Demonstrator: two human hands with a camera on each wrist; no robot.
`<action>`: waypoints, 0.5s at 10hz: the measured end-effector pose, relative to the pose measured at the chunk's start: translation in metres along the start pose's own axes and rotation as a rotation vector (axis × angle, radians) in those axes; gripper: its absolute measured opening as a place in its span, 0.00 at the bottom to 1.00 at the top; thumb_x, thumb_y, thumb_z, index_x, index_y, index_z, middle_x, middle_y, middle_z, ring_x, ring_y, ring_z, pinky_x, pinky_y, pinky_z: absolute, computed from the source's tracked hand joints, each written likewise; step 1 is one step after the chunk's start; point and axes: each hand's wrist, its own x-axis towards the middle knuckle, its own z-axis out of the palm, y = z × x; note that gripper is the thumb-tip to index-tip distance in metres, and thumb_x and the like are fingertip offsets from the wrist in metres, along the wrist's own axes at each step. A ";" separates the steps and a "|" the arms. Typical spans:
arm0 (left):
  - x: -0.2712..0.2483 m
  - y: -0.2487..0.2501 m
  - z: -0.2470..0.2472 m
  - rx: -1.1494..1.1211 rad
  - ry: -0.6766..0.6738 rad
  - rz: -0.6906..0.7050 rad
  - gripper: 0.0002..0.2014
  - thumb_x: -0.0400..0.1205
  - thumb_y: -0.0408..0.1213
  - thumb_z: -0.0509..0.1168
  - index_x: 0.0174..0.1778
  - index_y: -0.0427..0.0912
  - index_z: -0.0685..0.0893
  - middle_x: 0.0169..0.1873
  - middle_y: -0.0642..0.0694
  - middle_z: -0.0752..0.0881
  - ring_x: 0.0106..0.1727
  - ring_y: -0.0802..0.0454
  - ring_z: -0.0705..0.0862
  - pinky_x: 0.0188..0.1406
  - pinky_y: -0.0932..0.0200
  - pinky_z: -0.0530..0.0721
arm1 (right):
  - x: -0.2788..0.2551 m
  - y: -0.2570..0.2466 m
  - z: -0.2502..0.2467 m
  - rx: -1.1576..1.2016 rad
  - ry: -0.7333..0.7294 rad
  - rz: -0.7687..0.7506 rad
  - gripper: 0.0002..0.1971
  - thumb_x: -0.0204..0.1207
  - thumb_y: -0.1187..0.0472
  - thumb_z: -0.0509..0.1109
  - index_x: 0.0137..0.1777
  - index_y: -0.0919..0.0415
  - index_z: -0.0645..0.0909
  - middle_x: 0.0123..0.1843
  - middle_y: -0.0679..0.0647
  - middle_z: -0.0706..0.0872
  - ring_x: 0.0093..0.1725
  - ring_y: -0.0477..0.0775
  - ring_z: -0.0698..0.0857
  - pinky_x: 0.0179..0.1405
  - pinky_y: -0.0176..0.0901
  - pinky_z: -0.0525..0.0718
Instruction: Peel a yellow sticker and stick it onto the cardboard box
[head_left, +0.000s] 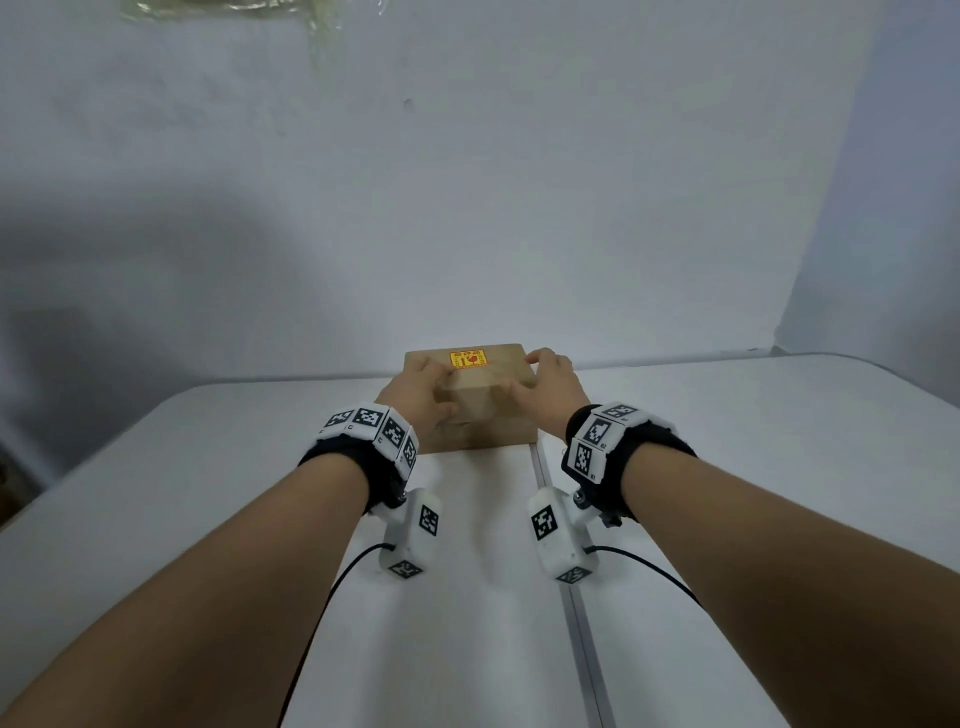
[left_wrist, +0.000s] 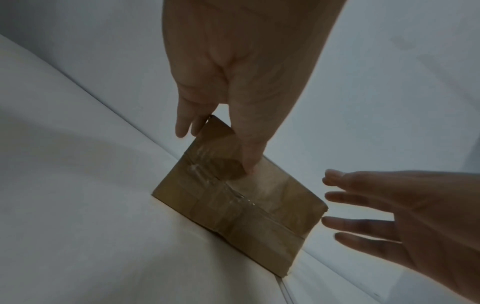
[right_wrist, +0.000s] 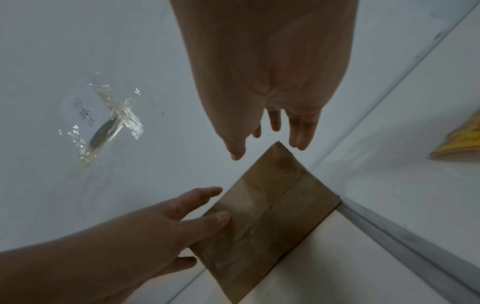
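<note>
A small taped cardboard box (head_left: 493, 423) stands on the white table (head_left: 208, 493) close to the wall. A yellow sticker (head_left: 467, 358) with red print lies flat on its top face. My left hand (head_left: 441, 389) rests on the box's left top edge, beside the sticker; its thumb (left_wrist: 248, 164) presses on the front face of the box (left_wrist: 233, 205), fingers straight. My right hand (head_left: 540, 376) hovers at the right top edge with its fingers (left_wrist: 345, 197) spread. In the right wrist view its fingertips (right_wrist: 301, 142) stay just off the box (right_wrist: 265, 205) corner.
A yellow sticker sheet (right_wrist: 459, 142) lies on the table off to the right. A metal seam (head_left: 576, 613) runs down the tabletop from the box toward me. A taped object (right_wrist: 109, 123) is stuck on the wall behind.
</note>
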 end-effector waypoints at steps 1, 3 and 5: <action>-0.011 0.007 -0.001 -0.010 0.039 -0.031 0.34 0.79 0.46 0.66 0.81 0.56 0.60 0.85 0.45 0.53 0.81 0.43 0.66 0.75 0.51 0.68 | -0.013 -0.004 -0.013 -0.013 0.009 -0.021 0.25 0.81 0.55 0.65 0.75 0.63 0.66 0.77 0.61 0.66 0.67 0.63 0.80 0.68 0.51 0.77; -0.041 0.012 -0.015 0.033 0.003 -0.023 0.36 0.78 0.51 0.60 0.82 0.54 0.56 0.85 0.48 0.54 0.84 0.42 0.59 0.80 0.47 0.63 | -0.045 -0.010 -0.029 -0.032 -0.003 -0.040 0.23 0.81 0.59 0.63 0.74 0.64 0.68 0.77 0.61 0.66 0.66 0.62 0.80 0.64 0.46 0.76; -0.080 0.031 -0.036 -0.017 0.045 -0.014 0.34 0.82 0.42 0.62 0.84 0.51 0.56 0.86 0.45 0.48 0.84 0.45 0.60 0.78 0.51 0.63 | -0.077 -0.017 -0.032 0.014 0.004 -0.091 0.21 0.79 0.62 0.63 0.72 0.63 0.70 0.76 0.61 0.66 0.63 0.60 0.80 0.62 0.45 0.76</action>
